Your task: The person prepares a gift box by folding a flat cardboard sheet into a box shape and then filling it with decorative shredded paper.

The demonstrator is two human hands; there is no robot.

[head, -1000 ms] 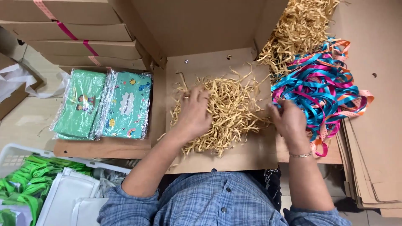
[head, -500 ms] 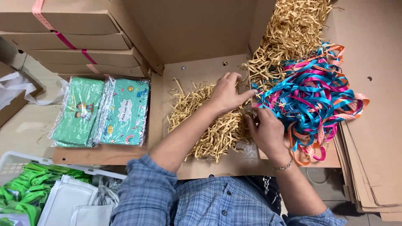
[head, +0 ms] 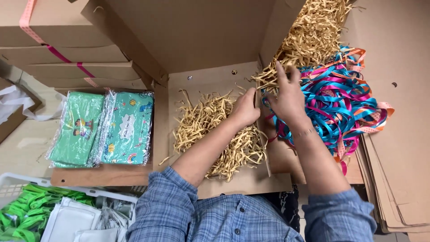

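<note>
An open brown cardboard box [head: 210, 76] lies in front of me with a bed of tan shredded paper [head: 210, 127] in its bottom. My left hand [head: 245, 110] is curled against the box's right wall, fingers on its edge. Just past that wall, my right hand [head: 286, 96] has its fingers spread. Its fingertips touch the lower edge of a big loose heap of shredded paper [head: 313, 31]. Under its palm lies a tangle of blue, pink and orange ribbons [head: 342, 103]. I cannot tell whether it has hold of any shreds.
Two green printed packets in clear wrap [head: 103, 127] lie left of the box. Closed cardboard boxes tied with pink ribbon [head: 67, 58] are stacked at the back left. A white basket [head: 13, 181] with green clips sits at the lower left. Flat cardboard sheets [head: 398, 179] are piled on the right.
Both hands left the shreds in the middle of the box and moved right and up. The left one reached the right wall; the right one went beyond it to the heap.
</note>
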